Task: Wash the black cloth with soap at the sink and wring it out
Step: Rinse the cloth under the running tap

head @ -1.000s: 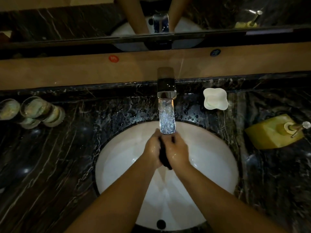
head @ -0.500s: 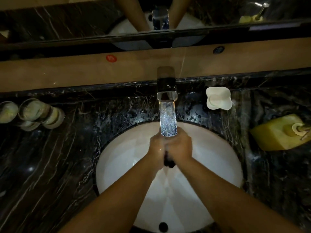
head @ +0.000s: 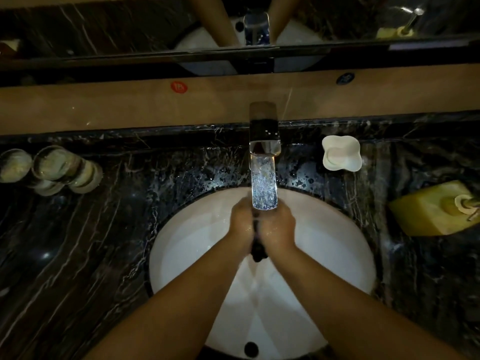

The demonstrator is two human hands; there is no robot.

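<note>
While water runs from the tap (head: 263,162), I find the left hand (head: 242,224) and right hand (head: 279,226) pressed together palm to palm over the sink (head: 337,255), clamping the cloth (head: 257,252) between them. Its long axis runs toward me, a dark end hanging below the wrists. Neither hand is nearer. Most of it is hidden; motion blur obscures the fingers, and lather cannot be confirmed.
</note>
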